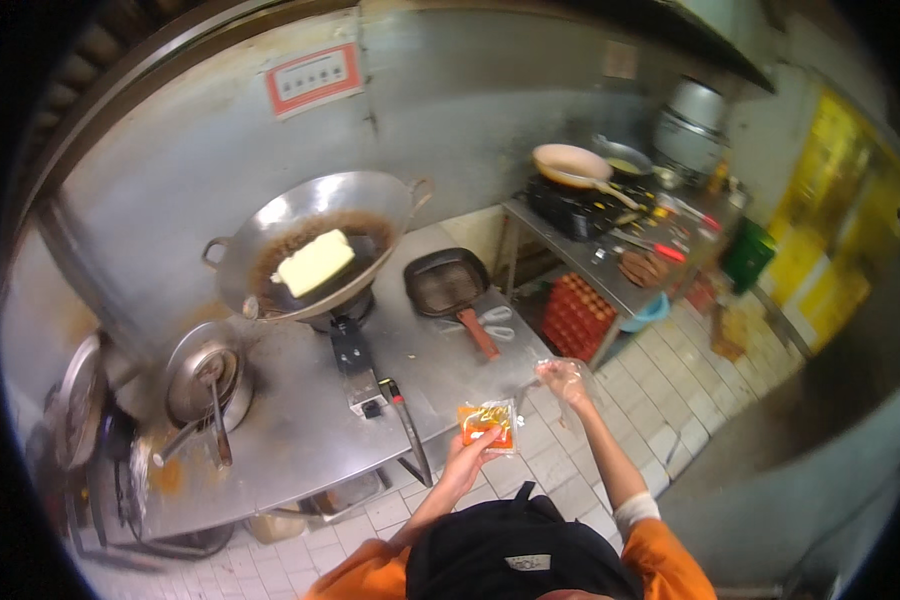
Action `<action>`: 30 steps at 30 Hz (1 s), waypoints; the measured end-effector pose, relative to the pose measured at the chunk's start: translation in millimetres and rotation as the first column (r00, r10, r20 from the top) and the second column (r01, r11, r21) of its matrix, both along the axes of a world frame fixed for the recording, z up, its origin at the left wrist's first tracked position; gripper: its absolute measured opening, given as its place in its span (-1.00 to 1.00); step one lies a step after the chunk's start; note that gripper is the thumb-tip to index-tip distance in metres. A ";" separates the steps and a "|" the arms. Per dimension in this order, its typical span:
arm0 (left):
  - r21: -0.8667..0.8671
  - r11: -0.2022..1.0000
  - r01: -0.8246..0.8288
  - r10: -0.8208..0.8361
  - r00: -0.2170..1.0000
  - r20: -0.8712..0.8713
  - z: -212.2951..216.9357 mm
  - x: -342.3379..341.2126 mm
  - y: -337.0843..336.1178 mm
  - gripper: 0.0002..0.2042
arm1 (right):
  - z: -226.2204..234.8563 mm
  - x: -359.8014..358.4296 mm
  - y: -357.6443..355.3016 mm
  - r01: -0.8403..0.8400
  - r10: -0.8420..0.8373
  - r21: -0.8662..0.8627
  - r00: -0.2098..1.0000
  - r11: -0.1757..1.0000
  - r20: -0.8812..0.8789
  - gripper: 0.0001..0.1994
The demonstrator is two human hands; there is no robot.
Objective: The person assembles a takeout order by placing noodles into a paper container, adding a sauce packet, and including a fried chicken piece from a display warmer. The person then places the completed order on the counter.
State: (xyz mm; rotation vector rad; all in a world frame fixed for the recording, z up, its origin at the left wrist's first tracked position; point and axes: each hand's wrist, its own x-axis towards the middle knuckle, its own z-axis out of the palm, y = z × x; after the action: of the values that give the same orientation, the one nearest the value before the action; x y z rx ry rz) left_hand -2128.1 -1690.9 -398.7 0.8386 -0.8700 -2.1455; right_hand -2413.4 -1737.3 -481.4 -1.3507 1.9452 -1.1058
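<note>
Right now my left hand [467, 452] sits low in the middle of the frame, fingers pinched on an orange packet [487, 424] held flat over the tiled floor [670, 400], just off the counter's [290, 420] near corner. My right hand [563, 380] is a little higher and to the right of it, fingers curled shut on a scrap of clear film [575, 366]; I can't tell whether that film is torn off the packet or something separate.

The packet lies just up and right of my left fingertips, between the two hands, its long side running roughly left to right. The left hand has it; the right is near but apart from it.

Up and left of the packet, well apart, stands the wok [315, 255] in the upper middle of the frame, tilted on its burner, with a pale yellow block [315, 262] lying in dark liquid. Of the two hands the left is nearer the wok.

A black-handled tool [405, 425] lies along the counter edge beside my left hand, and a square pan [448, 285] rests right of the wok. A pot with a ladle [210, 375] is at the left.

What the packet holds is too small to read, and my apron [515, 550] covers my lower arms at the bottom edge.
</note>
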 end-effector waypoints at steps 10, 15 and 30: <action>0.070 0.804 -0.591 0.575 0.801 0.167 -26.4 -95.8 -83.4 -0.71 | -24.3 -63.0 -234.5 -0.533 0.697 0.460 0.442 0.710 -0.565 -0.56; 0.101 0.707 -0.699 0.677 0.712 0.185 -27.6 -163.2 -121.4 -0.64 | -59.3 -98.5 -249.1 -0.680 0.739 0.439 0.228 0.587 -0.634 -0.75; -0.015 0.884 -0.468 0.458 0.858 0.234 -40.4 -269.3 -206.1 -0.74 | -9.3 -244.3 -155.6 -0.904 0.760 0.085 0.401 0.419 0.512 -0.65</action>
State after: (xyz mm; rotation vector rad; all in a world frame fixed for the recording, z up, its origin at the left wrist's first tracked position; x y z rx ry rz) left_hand -2397.5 -1897.0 -439.1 1.2041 -0.6494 -1.6676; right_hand -2657.7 -1892.8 -490.6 -1.4604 0.8014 -0.3959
